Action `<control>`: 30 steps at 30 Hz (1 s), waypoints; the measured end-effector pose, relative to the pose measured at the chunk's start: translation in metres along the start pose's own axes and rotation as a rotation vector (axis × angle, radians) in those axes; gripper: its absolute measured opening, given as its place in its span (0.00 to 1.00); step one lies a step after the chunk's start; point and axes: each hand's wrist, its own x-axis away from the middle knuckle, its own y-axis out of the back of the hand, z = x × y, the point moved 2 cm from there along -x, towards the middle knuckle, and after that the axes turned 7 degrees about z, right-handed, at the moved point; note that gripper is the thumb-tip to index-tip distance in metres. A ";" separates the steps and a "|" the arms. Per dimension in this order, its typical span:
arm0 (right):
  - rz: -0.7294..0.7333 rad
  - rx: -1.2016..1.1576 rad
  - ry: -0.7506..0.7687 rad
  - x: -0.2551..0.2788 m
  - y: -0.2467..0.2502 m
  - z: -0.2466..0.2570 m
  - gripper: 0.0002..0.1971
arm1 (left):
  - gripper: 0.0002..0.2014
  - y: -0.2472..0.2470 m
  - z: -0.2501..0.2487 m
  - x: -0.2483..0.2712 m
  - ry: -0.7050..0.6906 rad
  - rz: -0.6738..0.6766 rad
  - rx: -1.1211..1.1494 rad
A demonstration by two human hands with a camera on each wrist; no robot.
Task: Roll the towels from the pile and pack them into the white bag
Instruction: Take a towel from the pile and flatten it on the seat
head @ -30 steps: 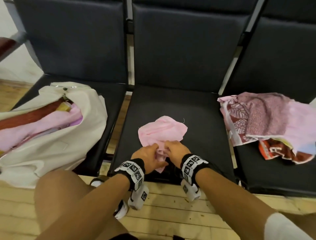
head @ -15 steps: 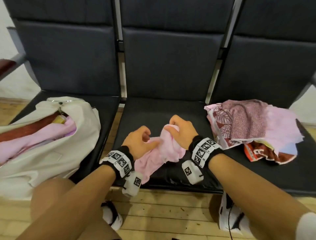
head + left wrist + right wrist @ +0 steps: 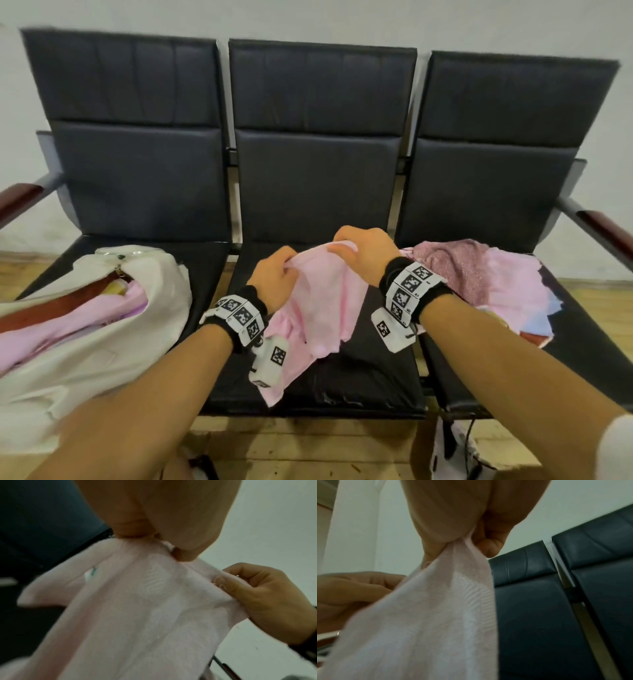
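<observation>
Now | both hands [image 3: 277, 274] [image 3: 368, 251] pinch pink towel [image 3: 318, 308] | black bench [image 3: 359, 383], wood floor [image 3: 308, 448]

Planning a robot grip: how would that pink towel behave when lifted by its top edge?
Probably floppy: the pink towel hangs limp between the left hand and right hand. Likely light, since fingertip pinches hold it up. It seems thin, bunching at each pinch.

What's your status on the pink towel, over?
Left hand and right hand both pinching pink towel by its top edge, hanging unrolled over middle seat. White bag open left. Nothing in the way.
</observation>
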 end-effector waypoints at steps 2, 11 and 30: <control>0.040 0.074 -0.003 0.000 0.019 -0.002 0.13 | 0.02 0.014 -0.011 -0.005 -0.061 -0.005 -0.068; -0.022 0.333 -0.083 0.001 0.079 -0.017 0.13 | 0.07 0.080 -0.022 -0.018 0.028 -0.074 -0.601; -0.455 -0.435 -0.219 -0.064 0.074 -0.014 0.11 | 0.13 0.124 -0.022 -0.081 0.072 -0.539 0.162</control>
